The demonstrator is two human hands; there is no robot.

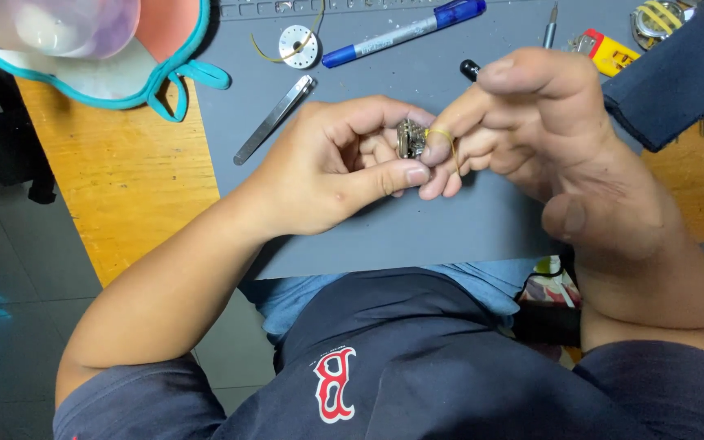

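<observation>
While hands (417, 151) pinch metal part (410, 138) — blue marker (405, 31) beyond

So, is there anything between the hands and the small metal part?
Nothing visible. The left hand and the right hand both pinch the small metal part directly above the grey mat; a thin yellow wire loops beside it.

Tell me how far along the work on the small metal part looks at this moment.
Looks mid-job. Done: tools are laid out on the grey mat, tweezers and blue marker set aside, a white disc lying apart. In hand: the left hand pinches the small metal part while the right hand holds a thin yellow wire against it. Left: the wire's attachment cannot be judged; the disc is still loose.
</observation>
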